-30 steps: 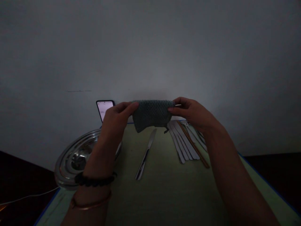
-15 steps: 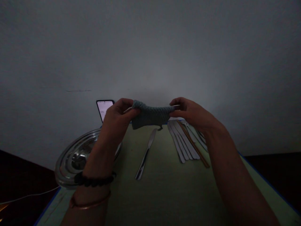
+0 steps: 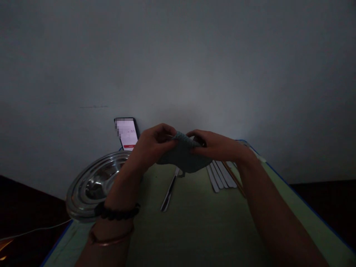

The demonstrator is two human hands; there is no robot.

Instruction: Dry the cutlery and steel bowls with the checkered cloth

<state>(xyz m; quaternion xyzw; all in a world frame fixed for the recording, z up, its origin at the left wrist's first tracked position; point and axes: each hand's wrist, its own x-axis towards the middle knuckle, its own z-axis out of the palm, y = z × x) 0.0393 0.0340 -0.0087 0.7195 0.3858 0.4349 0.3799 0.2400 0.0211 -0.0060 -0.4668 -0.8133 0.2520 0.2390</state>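
Observation:
My left hand (image 3: 154, 144) pinches the upper left edge of a grey-green textured cloth (image 3: 182, 157), which hangs in folds above the table. A thin, pale edge shows by the left fingers; what it belongs to is hidden. My right hand (image 3: 214, 144) is closed on the cloth's upper right edge, close to the left hand. A small loop dangles from the bottom of the cloth. Beneath it lies a single table knife (image 3: 169, 193), its upper end covered by the cloth.
A shiny metal bowl (image 3: 75, 198) stands on the left of the pale green table (image 3: 178, 233). Behind it a phone (image 3: 129, 135) leans against the wall. To the right lie several metal utensils (image 3: 219, 174) and brown chopsticks (image 3: 233, 178).
Both hands have come closer together and dropped a little. The cloth, stretched wide between them before, is now bunched at the top and hangs lower, over the knife's upper end.

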